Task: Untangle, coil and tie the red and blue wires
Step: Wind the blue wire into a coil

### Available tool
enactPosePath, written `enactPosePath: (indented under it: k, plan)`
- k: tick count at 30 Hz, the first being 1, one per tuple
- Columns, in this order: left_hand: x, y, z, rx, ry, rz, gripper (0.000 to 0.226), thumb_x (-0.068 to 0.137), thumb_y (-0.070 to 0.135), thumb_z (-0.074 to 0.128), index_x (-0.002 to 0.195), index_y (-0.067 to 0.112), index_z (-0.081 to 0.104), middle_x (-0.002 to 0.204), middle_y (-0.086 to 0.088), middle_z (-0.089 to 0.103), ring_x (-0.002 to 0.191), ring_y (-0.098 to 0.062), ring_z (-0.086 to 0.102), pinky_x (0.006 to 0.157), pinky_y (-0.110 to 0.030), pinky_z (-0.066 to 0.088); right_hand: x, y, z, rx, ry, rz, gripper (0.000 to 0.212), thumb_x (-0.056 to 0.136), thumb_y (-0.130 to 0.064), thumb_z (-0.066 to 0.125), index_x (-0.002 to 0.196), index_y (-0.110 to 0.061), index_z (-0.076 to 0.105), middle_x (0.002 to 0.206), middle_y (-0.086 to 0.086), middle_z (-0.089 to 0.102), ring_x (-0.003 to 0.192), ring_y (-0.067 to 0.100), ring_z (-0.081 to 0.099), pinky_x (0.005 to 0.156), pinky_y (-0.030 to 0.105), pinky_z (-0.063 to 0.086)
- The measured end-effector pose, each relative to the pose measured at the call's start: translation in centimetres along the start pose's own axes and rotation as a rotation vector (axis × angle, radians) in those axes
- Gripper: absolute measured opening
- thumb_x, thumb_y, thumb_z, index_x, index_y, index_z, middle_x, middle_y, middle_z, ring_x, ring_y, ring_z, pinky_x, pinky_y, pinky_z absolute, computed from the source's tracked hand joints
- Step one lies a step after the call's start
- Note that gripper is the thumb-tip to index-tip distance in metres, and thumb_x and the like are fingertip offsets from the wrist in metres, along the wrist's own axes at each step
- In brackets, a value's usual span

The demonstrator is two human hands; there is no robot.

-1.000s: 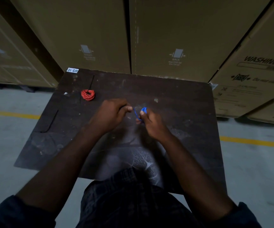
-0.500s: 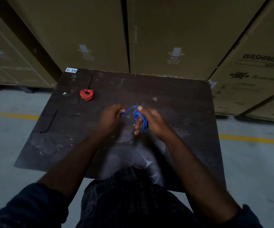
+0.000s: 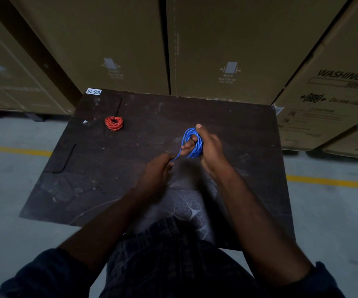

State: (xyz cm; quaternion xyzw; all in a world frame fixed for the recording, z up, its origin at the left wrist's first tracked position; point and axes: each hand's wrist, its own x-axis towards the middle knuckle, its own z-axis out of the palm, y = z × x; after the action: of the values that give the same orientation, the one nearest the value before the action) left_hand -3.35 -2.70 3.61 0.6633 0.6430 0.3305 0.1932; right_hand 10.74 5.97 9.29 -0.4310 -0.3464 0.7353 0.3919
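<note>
The blue wire (image 3: 196, 146) is wound in loops around the fingers of my right hand (image 3: 209, 150), held above the middle of the dark table (image 3: 227, 130). Its free end runs down and left into my left hand (image 3: 158, 172), which pinches it close by. The red wire (image 3: 114, 123) lies as a small finished coil on the table's far left, with a black tie (image 3: 117, 108) sticking out behind it.
Another black tie (image 3: 66, 160) lies near the table's left edge. A white label (image 3: 94, 91) marks the far left corner. Tall cardboard boxes (image 3: 227, 46) stand right behind the table. Grey floor with a yellow line (image 3: 333, 181) runs on both sides.
My right hand has lifted and turned, showing more blue loops around its fingers. My left hand dropped down and toward me, pulling the wire's free end taut.
</note>
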Motion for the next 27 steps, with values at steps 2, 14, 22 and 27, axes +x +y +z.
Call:
enactPosePath:
  k: [2,14,22,27]
  plan:
    - [-0.2,0.1,0.4,-0.007,-0.007,0.039,0.024,0.087,0.005,0.052,0.106,0.006,0.066,0.093,-0.012,0.069,0.085,-0.013,0.055,0.077,-0.021,0.04,0.3,0.2,-0.1,0.03,0.007,0.016,0.045,0.101,-0.029,0.04,0.064,-0.006,0.046,0.05,0.009,0.062,0.046,0.027,0.065,0.05,0.03,0.053]
    - [0.9,1.9,0.1,0.165,-0.035,0.091,0.029,0.09,0.044,0.046,0.085,0.02,0.062,0.08,-0.002,0.066,0.073,-0.022,0.062,0.063,-0.032,0.046,1.7,2.7,-0.1,-0.081,0.051,-0.059,0.038,0.103,-0.026,0.034,0.075,-0.006,0.047,0.075,0.008,0.072,0.069,0.021,0.072,0.072,0.036,0.054]
    - [2.5,2.5,-2.8,0.382,0.077,0.219,0.026,0.089,0.051,0.053,0.089,0.027,0.064,0.083,0.006,0.064,0.078,-0.017,0.058,0.06,-0.027,0.039,1.4,2.8,0.1,-0.276,0.059,-0.009,0.038,0.102,-0.029,0.04,0.074,-0.008,0.057,0.067,0.003,0.068,0.054,0.009,0.065,0.056,0.023,0.052]
    - [4.4,2.2,-4.0,0.201,0.056,0.237,0.036,0.074,0.052,0.068,0.086,0.019,0.061,0.097,0.001,0.056,0.089,-0.018,0.05,0.075,-0.031,0.039,1.0,2.7,-0.1,-0.225,-0.09,0.073,0.041,0.102,-0.024,0.038,0.069,-0.009,0.056,0.064,0.013,0.053,0.057,0.021,0.051,0.063,0.033,0.042]
